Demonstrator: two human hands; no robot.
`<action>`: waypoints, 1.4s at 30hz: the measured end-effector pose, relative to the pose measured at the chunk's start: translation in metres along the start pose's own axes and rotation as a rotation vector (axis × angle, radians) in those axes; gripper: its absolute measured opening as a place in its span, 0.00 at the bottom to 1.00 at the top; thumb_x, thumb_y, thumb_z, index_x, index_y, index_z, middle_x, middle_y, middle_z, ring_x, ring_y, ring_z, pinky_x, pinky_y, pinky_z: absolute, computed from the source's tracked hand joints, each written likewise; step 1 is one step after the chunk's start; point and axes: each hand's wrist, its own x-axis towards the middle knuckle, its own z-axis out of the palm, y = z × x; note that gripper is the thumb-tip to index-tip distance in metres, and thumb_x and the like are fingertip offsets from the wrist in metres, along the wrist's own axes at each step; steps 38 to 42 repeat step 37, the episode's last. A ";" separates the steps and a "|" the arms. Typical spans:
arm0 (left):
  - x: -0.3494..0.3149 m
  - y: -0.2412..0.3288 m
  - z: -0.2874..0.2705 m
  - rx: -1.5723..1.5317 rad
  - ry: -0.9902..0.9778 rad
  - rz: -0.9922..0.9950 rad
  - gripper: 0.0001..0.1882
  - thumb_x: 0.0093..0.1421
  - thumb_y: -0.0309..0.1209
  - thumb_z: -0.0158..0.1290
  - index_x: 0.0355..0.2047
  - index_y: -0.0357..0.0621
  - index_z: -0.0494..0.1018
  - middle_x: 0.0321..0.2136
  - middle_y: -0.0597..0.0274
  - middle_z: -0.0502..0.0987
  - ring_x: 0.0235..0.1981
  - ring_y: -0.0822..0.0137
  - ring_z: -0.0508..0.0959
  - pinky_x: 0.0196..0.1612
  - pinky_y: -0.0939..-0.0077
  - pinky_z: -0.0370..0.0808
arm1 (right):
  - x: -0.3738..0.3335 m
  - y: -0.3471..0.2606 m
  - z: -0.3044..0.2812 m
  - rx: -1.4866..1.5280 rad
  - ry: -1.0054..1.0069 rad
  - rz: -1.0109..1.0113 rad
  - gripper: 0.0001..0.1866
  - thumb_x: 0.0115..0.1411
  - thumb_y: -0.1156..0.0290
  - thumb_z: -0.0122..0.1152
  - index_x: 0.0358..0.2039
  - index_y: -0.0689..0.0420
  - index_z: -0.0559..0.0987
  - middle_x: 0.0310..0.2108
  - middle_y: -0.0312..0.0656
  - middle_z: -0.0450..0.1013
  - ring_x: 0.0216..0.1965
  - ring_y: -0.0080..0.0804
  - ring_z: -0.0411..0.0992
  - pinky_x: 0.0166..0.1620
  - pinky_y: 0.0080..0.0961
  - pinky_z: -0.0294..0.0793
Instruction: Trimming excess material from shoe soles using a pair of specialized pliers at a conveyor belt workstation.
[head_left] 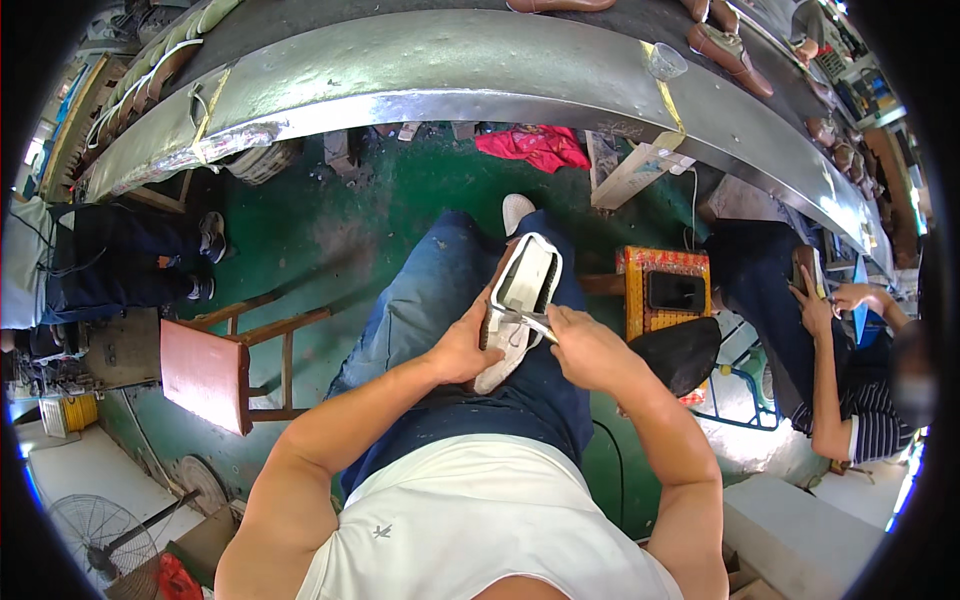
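Note:
A shoe upper [525, 270] with a pale underside and a dark brown side lies upside down over my lap. My left hand [464, 345] is closed around its near left side, thumb on the pale underside. In my right hand [585, 348] is a metal hand tool [537, 322] that looks like pincers. Its head rests against the middle of the underside; whether its jaws grip an edge, I cannot tell. The palm side of my right hand is hidden.
A metal-edged bench [420, 62] with several shoes curves ahead. A wooden stool [205, 375] stands left, and a phone [676, 291] lies on an orange-patterned stool [640, 318] at right. A co-worker [850, 370] handles a shoe at right; another person [110, 250] is at left.

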 end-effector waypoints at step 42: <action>0.050 0.030 -0.006 0.675 -0.023 -0.136 0.33 0.73 0.45 0.40 0.75 0.70 0.44 0.71 0.34 0.50 0.50 0.32 0.78 0.56 0.50 0.76 | 0.056 0.058 0.025 0.494 0.247 0.247 0.18 0.68 0.57 0.59 0.44 0.61 0.75 0.31 0.45 0.80 0.31 0.42 0.80 0.41 0.38 0.78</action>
